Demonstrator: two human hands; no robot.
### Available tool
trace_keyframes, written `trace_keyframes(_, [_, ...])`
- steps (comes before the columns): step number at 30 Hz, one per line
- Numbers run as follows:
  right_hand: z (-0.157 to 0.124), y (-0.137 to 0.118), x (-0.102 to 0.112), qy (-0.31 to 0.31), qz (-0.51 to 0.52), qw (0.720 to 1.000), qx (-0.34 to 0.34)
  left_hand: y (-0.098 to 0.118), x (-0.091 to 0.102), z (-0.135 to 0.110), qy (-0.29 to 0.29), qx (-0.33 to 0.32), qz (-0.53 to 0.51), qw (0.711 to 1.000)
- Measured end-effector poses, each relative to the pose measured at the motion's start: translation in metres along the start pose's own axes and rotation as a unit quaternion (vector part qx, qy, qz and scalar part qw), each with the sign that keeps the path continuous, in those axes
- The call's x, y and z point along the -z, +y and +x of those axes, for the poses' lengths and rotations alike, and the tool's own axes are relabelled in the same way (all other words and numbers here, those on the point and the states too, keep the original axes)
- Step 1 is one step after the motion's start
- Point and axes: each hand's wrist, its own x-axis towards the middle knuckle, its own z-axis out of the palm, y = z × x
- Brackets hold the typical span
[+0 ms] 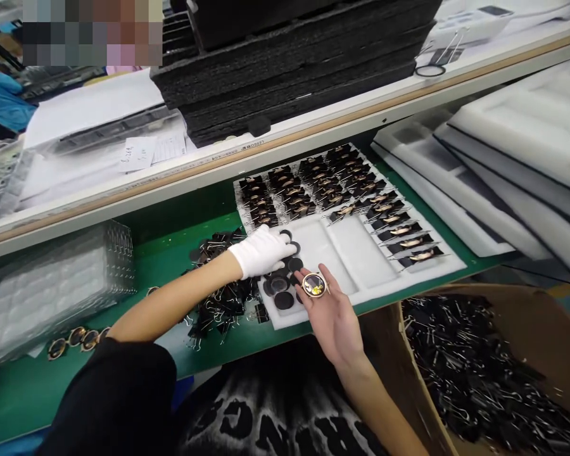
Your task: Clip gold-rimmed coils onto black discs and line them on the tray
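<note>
My left hand [265, 251], in a white glove, reaches over black round discs [283, 300] at the near left of a white foam tray [292, 318]. Its fingers are apart, with the fingertips at the discs; nothing shows held in them. My right hand [336, 320] is bare, palm up, and holds a round gold-rimmed watch case [314, 285] with a dark, yellow-patterned face between thumb and fingers. Rows of gold parts clamped in black binder clips [415, 242] fill the tray's far and right sections. Loose binder clips [225, 313] lie heaped left of the tray.
More gold-rimmed round pieces [77, 336] lie on the green table [194, 362] at left, by stacked clear plastic trays [57, 285]. White foam trays [527, 136] lean at right. A cardboard box [411, 342] of binder clips stands below. Black foam sheets [289, 76] sit on the shelf.
</note>
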Motion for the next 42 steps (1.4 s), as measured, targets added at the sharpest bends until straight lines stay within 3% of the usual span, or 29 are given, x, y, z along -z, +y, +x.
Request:
trace_keyframes(4, [0.001,-0.010,0.005,-0.011,-0.015,0.999,0.029,-0.012,-0.013,0.025,-0.031,-0.047,0.002,0.998])
trace_keyframes(8, [0.004,-0.016,0.005,-0.035,-0.051,0.998,0.030,-0.008,-0.009,0.014,0.045,0.039,-0.009,0.998])
trace_keyframes(10, [0.007,-0.017,0.002,-0.035,-0.072,0.996,0.031,0.002,-0.001,-0.003,0.126,0.084,-0.066,0.986])
trace_keyframes(13, [0.012,-0.013,-0.008,-0.039,-0.075,0.996,0.025,0.029,0.011,-0.034,0.246,0.108,-0.205,0.941])
trace_keyframes(16, [0.014,-0.004,-0.021,-0.063,-0.038,0.997,0.012,0.061,0.013,-0.057,0.302,0.117,-0.295,0.899])
trace_keyframes(19, [0.012,0.008,-0.033,-0.102,-0.028,0.994,-0.009,0.081,0.001,-0.065,0.339,0.150,-0.305,0.877])
trace_keyframes(22, [0.004,0.021,-0.042,-0.127,-0.040,0.991,-0.022,0.088,-0.015,-0.068,0.368,0.193,-0.211,0.885])
trace_keyframes(25, [-0.004,0.032,-0.049,-0.109,-0.046,0.993,-0.016,0.089,-0.025,-0.073,0.367,0.256,-0.142,0.883])
trace_keyframes(28, [-0.008,0.040,-0.053,-0.091,-0.043,0.995,0.008,0.093,-0.027,-0.078,0.352,0.334,-0.226,0.845])
trace_keyframes(30, [-0.009,0.045,-0.054,-0.084,-0.044,0.995,0.031,0.096,-0.026,-0.081,0.311,0.359,-0.320,0.820])
trace_keyframes(34, [-0.011,0.048,-0.046,-0.081,-0.089,0.991,0.059,0.102,-0.025,-0.086,0.197,0.303,-0.459,0.812])
trace_keyframes(38, [-0.007,0.036,-0.024,-0.117,-0.260,0.958,0.044,0.105,-0.029,-0.095,0.196,0.291,-0.482,0.803])
trace_keyframes(40, [-0.003,0.026,-0.014,-0.147,-0.339,0.929,0.026,0.104,-0.030,-0.104,0.183,0.265,-0.465,0.825])
trace_keyframes(42, [0.001,0.017,-0.007,-0.182,-0.374,0.909,-0.007,0.096,-0.028,-0.116,0.155,0.213,-0.428,0.864])
